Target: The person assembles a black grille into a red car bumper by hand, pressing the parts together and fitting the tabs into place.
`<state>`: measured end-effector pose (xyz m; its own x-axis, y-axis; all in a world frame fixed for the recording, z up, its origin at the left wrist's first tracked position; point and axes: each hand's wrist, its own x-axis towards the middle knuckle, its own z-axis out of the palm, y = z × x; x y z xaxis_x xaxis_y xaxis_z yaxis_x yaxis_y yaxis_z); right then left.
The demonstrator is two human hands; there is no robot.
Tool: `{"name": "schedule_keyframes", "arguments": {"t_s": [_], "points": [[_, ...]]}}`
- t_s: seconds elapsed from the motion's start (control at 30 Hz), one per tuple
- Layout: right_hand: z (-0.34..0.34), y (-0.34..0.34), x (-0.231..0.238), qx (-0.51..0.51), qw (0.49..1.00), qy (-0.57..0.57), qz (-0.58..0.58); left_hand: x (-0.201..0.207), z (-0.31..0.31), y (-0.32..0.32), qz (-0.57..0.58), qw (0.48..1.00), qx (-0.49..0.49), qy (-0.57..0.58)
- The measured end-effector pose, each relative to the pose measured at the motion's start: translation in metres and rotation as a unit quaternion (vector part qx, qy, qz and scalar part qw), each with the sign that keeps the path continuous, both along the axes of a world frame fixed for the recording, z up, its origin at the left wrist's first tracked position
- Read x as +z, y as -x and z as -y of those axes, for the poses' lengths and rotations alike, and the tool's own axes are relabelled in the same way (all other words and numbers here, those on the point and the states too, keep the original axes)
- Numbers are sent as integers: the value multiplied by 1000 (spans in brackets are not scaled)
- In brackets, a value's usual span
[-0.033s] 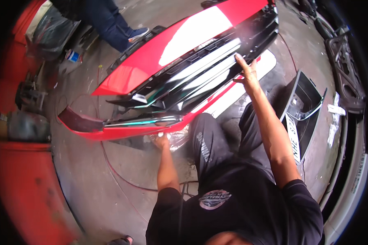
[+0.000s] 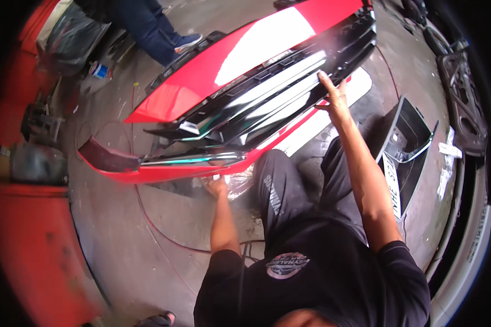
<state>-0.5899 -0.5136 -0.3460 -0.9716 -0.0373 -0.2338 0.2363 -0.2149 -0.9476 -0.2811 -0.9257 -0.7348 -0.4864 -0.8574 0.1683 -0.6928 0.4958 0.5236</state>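
Observation:
A red car bumper (image 2: 169, 98) with a black grille (image 2: 245, 103) and bright trim strips lies tilted in front of me. Its lower red lip (image 2: 185, 176) curves along the near side. Under that lip is my left hand (image 2: 218, 186), its fingers partly hidden against the edge, with small white patches at the fingertips. Farther right, my right hand (image 2: 334, 99) grips the grille's lower part, one finger laid up over the slats and the others toward the red lower strip. Clear plastic film (image 2: 240, 184) lies beside my left hand.
A black plastic part with a number plate (image 2: 391, 182) stands on the floor to my right. Dark car parts (image 2: 463, 98) line the right side. A red panel (image 2: 33, 245) is at the left. Hoses (image 2: 158, 235) cross the floor. Another person's legs (image 2: 147, 32) stand beyond the bumper.

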Motion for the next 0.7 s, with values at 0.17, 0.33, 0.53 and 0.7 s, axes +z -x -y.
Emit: {"name": "schedule_keyframes", "arguments": {"t_s": [0.17, 0.33, 0.53, 0.7], "points": [[-11, -10, 13, -37, 999, -33, -3, 109, -62, -2, -209, 971, 73, -93], [-6, -13, 13, -47, 998, -27, -14, 294, -112, -6, -457, 883, -9, -108], [-7, -8, -2, -51, 998, 41, -27, 469, -84, 82, -520, 831, -133, -145], [-11, -2, -8, -45, 997, 70, 10, 480, -69, 105, -537, 782, -93, -301]]}}
